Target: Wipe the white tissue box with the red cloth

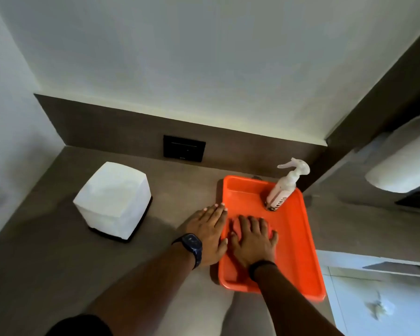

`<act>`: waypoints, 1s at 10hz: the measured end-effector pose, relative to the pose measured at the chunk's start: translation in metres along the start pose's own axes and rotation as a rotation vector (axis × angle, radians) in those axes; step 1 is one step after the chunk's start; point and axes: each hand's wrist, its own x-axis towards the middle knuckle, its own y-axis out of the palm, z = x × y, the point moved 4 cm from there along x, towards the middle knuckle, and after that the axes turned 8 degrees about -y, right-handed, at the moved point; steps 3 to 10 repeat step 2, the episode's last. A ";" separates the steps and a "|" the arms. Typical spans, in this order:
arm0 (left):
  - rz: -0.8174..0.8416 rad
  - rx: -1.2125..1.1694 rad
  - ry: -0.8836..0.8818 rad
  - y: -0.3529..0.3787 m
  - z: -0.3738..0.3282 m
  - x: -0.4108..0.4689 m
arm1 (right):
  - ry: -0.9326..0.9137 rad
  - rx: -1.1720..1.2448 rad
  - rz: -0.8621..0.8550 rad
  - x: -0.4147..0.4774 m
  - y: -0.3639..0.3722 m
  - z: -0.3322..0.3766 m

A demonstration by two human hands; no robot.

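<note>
The white tissue box (113,198) stands on a dark base at the left of the brown counter. A red cloth (233,226) lies folded in the orange tray (298,243), mostly hidden under my right hand (252,238), which rests flat on it with fingers spread. My left hand (210,231) lies flat on the counter against the tray's left rim, fingers together, a dark watch on its wrist. Both hands are well to the right of the tissue box.
A white spray bottle (285,187) stands in the tray's far right corner. A black wall plate (184,148) sits on the brown backsplash. A white rounded fixture (403,161) hangs at the right, with a white cabinet (374,299) below it.
</note>
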 end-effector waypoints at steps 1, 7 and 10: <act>0.011 0.013 0.004 -0.002 0.001 -0.002 | -0.005 0.004 -0.008 0.000 -0.001 0.001; 0.006 0.014 0.012 -0.008 0.001 0.000 | -0.001 0.029 -0.134 -0.001 -0.013 0.001; 0.006 0.014 0.012 -0.008 0.001 0.000 | -0.001 0.029 -0.134 -0.001 -0.013 0.001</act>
